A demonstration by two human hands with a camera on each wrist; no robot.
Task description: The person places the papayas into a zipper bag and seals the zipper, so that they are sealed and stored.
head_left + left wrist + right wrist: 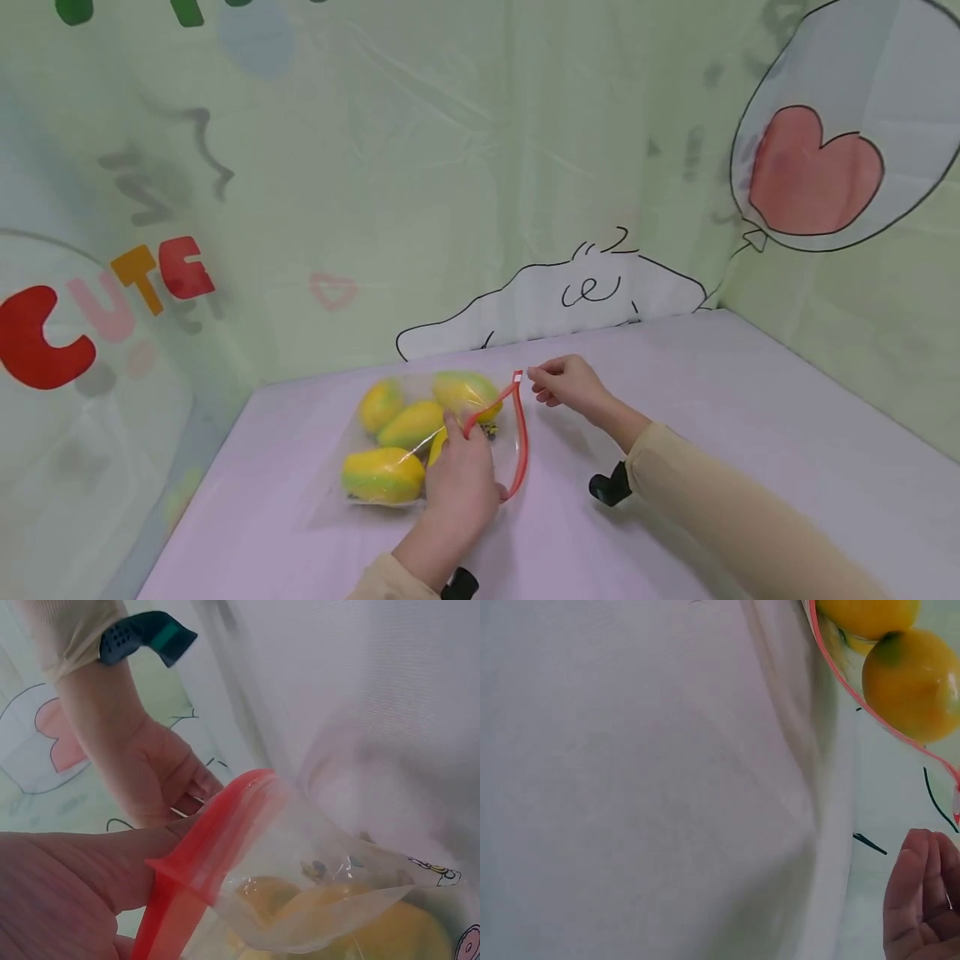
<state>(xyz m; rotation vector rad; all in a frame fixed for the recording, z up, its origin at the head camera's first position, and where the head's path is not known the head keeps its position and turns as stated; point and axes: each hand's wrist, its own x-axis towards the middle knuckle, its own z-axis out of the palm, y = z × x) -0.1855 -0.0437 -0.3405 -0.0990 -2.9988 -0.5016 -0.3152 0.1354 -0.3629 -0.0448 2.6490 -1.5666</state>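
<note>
A clear zip bag (411, 452) with a red zip strip (522, 433) lies on the table, its mouth gaping to the right. Inside are several yellow-green mangoes (382, 475). My left hand (465, 482) grips the near side of the bag's mouth; in the left wrist view its thumb (112, 859) lies against the red strip. A small white-and-red slider (517, 377) sits at the strip's far corner. Just right of it, my right hand (568, 385) hovers with fingers loosely bent, holding nothing. The right wrist view shows a gap between those fingertips (919, 844) and the bag.
A pale lilac cloth covers the table (637, 392). Behind it hangs a light green printed curtain (420, 183), meeting the table's back edge close beyond the bag. Black straps (609, 485) are worn at both wrists.
</note>
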